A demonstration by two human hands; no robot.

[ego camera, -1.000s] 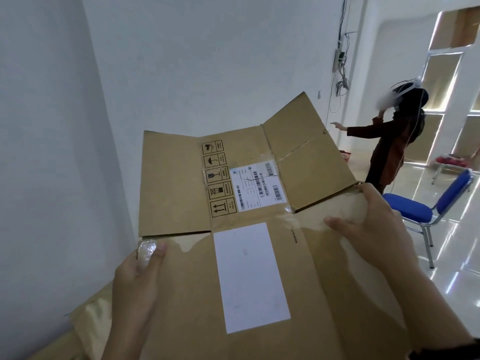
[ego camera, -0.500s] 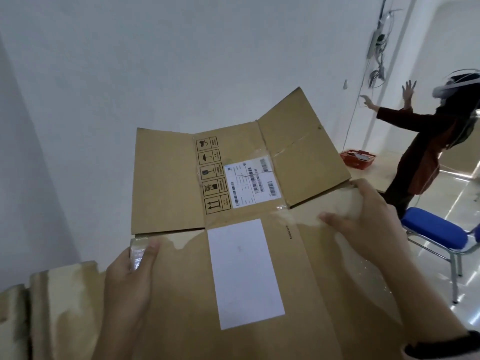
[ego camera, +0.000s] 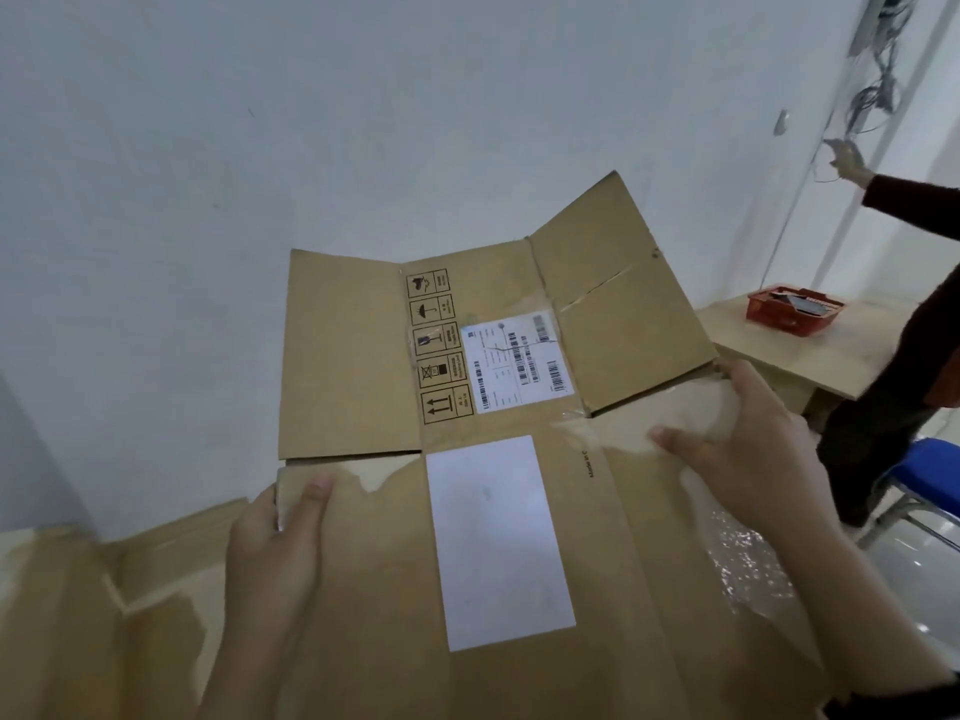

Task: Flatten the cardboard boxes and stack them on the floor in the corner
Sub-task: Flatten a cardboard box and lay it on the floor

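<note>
flattened cardboard box (ego camera: 519, 511) held between both hands | left hand (ego camera: 280, 553) clamps left edge | right hand (ego camera: 753, 449) grips right corner | flaps point away toward wall, long axis seemingly fore-aft

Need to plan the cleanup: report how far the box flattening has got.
Done: the cardboard box looks flattened, flaps spread open. In hand: left hand and right hand grip its edges, held up. More flattened cardboard lies below. Left: laying this one on that cardboard.
</note>
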